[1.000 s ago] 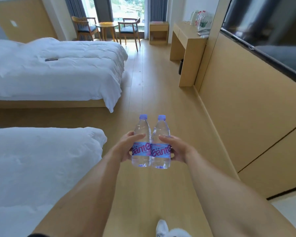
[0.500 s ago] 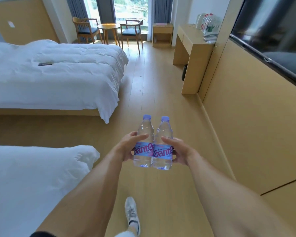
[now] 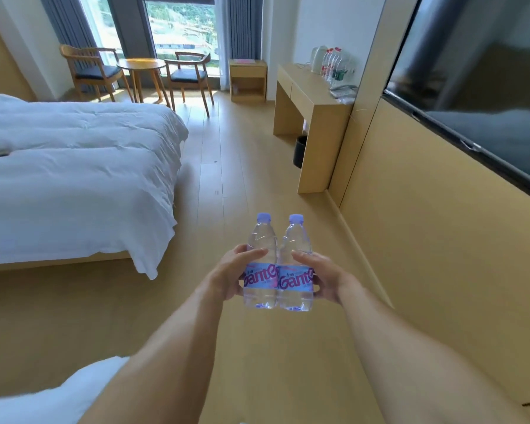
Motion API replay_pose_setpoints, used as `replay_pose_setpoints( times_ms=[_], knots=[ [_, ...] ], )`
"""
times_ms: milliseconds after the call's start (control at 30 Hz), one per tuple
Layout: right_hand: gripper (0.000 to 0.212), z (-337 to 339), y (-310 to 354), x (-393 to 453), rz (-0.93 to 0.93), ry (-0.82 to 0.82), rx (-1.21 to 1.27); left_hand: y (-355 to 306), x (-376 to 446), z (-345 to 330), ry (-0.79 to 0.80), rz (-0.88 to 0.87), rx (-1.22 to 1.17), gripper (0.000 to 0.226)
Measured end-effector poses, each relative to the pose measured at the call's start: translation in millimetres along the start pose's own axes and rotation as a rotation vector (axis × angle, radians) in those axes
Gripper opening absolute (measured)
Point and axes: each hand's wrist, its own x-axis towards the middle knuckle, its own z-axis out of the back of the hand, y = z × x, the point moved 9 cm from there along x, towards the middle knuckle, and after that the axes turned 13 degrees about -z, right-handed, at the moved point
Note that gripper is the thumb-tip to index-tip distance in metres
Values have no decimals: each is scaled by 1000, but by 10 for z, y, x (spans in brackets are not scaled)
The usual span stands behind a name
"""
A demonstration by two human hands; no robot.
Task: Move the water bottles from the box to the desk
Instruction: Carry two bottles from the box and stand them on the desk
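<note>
Two clear water bottles with purple caps and pink-lettered labels stand upright side by side in front of me, touching each other. My left hand (image 3: 231,270) grips the left bottle (image 3: 261,237) and my right hand (image 3: 323,275) grips the right bottle (image 3: 296,240). The wooden desk (image 3: 306,93) stands ahead on the right against the wall. Several bottles (image 3: 334,64) and a white kettle (image 3: 318,58) stand at its far end. No box is in view.
A white bed (image 3: 74,166) fills the left side, and another bed corner (image 3: 52,396) is at bottom left. A black bin (image 3: 300,151) sits under the desk. A wall TV (image 3: 484,87) hangs right. Chairs and a round table (image 3: 140,64) stand by the window.
I have walked forward along the wooden floor; the desk and far bed are closer and the near bed has slid out of view. Both hands still hold the bottles the same way.
</note>
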Motion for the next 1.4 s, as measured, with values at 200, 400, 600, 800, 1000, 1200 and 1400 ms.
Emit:
replay_pose_setpoints(
  times_ms=[200,400,600,800,1000,1200,1400],
  knots=[
    [47,-149,651,558,-1,7,7,-319,742,329,4,-4,18,45],
    [48,-206,1291,1227,4,30,4,-584,1499,606,-30,-14,25,44],
    [41,-255,2128,2021,24,103,-18,-952,2402,884,-107,-37,39,47],
    [34,-213,3166,2729,11,181,-78,-1440,3360,1082,-217,-28,39,47],
    [35,-95,3940,3288,-3,214,-119,-1767,4149,1131,-247,-43,5,47],
    [31,89,4423,3799,-12,203,-117,-1944,4901,1123,-212,-35,-5,50],
    [33,270,4975,4424,-14,136,-96,-2127,5828,1182,-142,-29,0,53]
  ],
)
